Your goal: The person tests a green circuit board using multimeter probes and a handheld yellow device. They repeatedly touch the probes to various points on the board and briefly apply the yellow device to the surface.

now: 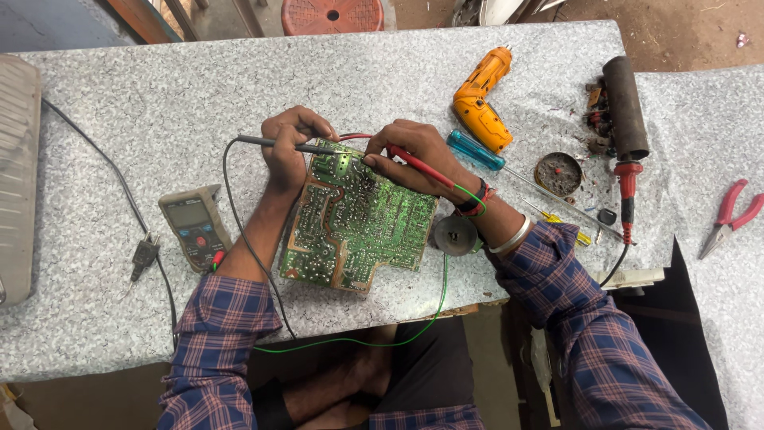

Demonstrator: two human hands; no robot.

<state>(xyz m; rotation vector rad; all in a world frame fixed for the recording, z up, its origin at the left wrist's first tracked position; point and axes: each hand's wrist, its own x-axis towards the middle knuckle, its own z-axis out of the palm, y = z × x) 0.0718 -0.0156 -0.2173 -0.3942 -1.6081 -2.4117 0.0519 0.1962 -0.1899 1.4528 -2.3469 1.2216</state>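
Two hands work over a speckled grey table (382,72). Beneath both lies a green circuit board (350,223), flat, solder side up so its joints are exposed. Outboard of the left hand (288,147) rests a grey multimeter (195,227), display facing the person for reading. Beyond the right hand (414,155) lie an orange drill (481,99) and a blue-handled screwdriver (476,151). The left hand pinches a slim black probe (274,143); the right hand grips a red probe (418,163) like a pen. Both tips meet the board's far edge, and each is angled inward, probably for steady contact.
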